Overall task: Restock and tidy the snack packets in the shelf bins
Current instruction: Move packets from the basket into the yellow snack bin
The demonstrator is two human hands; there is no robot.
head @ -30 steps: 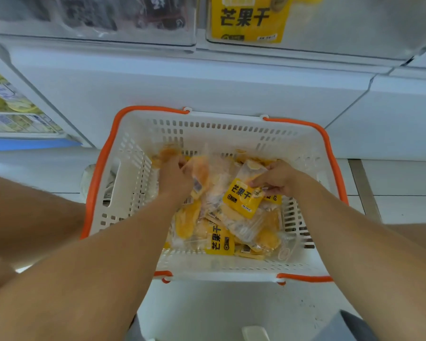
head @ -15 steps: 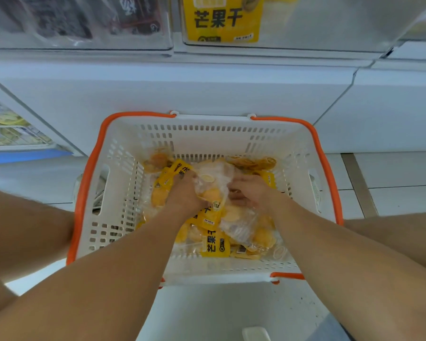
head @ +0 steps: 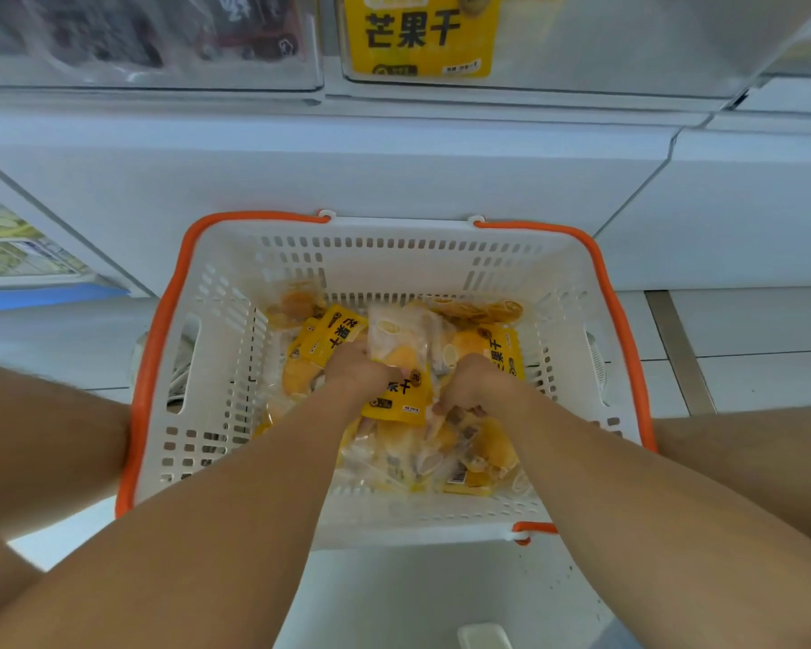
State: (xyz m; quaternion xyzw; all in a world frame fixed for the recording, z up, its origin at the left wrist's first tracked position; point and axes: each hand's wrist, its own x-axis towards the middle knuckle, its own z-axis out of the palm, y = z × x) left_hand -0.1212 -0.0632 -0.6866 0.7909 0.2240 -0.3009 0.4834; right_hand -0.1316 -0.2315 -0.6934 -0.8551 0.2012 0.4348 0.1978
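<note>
Head view, looking down: white shelf units (head: 394, 171) fill the far side, with a clear bin (head: 558, 39) above holding a yellow mango packet (head: 417, 35). Near them a white basket (head: 394, 255) with orange handles sits on the floor, holding a heap of yellow snack packets (head: 441, 442). Both hands reach into it: the left hand (head: 354, 372) and right hand (head: 476, 381) each curl their fingers around a bunch of packets (head: 401, 363) at the heap's middle.

Both bare forearms reached forward and down, the left hand (head: 353, 373) and right hand (head: 476, 384) close together, fingers curled, gripping.
</note>
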